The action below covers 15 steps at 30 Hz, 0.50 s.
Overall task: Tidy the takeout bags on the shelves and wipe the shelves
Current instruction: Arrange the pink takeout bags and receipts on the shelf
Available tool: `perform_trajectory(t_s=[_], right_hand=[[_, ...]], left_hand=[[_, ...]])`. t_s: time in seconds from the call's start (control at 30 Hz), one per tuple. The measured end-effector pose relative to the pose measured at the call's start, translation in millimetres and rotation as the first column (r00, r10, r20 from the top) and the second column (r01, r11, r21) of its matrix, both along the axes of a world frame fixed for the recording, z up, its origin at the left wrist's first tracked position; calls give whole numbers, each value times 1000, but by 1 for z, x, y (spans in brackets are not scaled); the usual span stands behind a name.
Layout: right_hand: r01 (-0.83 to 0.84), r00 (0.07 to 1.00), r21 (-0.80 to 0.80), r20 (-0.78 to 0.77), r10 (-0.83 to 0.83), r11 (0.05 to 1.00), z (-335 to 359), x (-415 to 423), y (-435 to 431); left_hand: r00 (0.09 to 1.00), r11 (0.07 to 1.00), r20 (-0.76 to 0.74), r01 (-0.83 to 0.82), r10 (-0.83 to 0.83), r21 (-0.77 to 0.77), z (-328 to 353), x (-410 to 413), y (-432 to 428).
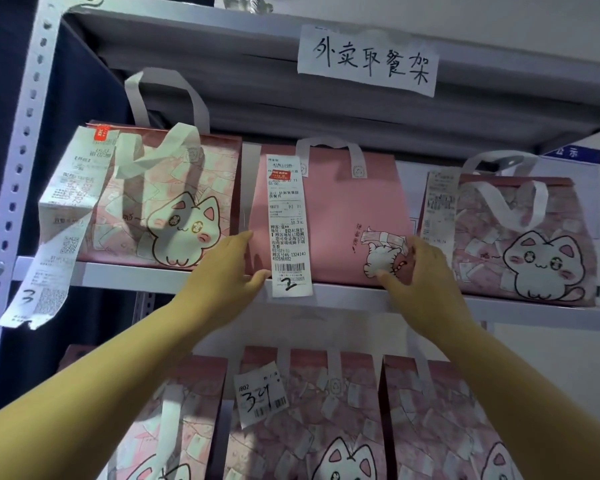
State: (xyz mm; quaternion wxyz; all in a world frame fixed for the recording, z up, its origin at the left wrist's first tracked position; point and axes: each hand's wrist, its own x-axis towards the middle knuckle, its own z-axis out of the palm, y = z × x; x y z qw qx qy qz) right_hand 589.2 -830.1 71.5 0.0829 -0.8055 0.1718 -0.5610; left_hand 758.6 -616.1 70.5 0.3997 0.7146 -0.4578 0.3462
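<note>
A plain pink takeout bag (340, 216) with a small cat print stands in the middle of the upper shelf (160, 277). A long receipt (288, 230) marked "2" hangs down its front. My left hand (229, 268) grips the bag's lower left corner, thumb on the front. My right hand (420, 268) holds its lower right corner over the cat print. A patterned cat bag (160, 202) with a long receipt marked "3" stands to its left. Another cat bag (523, 240) stands to its right.
Several more pink cat bags (312, 420) fill the shelf below, one with a tag marked "34" (260, 393). A handwritten paper sign (368, 60) hangs on the shelf above. A perforated grey upright (18, 161) frames the left side. A white wall lies behind on the right.
</note>
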Motion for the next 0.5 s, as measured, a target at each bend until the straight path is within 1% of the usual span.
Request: perform_trajectory(t_s=[0.07, 0.13, 0.2, 0.27, 0.33, 0.5], right_hand=[[6, 1000, -6, 30, -6, 1000, 1, -1, 0], [5, 997, -18, 77, -4, 1000, 1, -3, 0], [5, 989, -64, 145, 4, 998, 0, -7, 1], [41, 977, -146, 211, -9, 988, -2, -12, 3], [64, 968, -191, 249, -14, 979, -3, -18, 4], [100, 961, -189, 273, -45, 977, -7, -40, -6]], left_hand=[[1000, 1000, 13, -18, 18, -18, 0, -2, 1], [996, 997, 69, -45, 49, -59, 1, -5, 3], [989, 994, 138, -32, 46, -104, 3, -11, 6], [979, 993, 202, 6, 18, -119, 7, -19, 6], [967, 994, 255, 51, -24, -100, 13, -29, 4], [922, 984, 358, 175, -150, -41, 22, -54, -12]])
